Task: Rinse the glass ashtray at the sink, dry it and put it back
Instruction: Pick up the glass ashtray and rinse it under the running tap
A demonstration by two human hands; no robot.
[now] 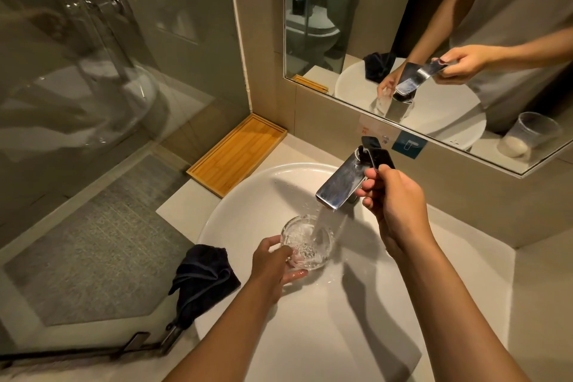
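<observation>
Clasping the glass ashtray (307,242) under the tap's (341,183) stream, left hand (273,267); right hand (393,198) pinches its lever (376,152).

Dim, warm light — wide-angle edge distortion.

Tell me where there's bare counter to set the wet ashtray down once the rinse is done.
Free: the bamboo tray back-left of the basin, and the counter strip right of the basin toward the wall. Crowded: the near-left rim, where the dark towel lies, and around the faucet, where the right hand holds the lever.
</observation>
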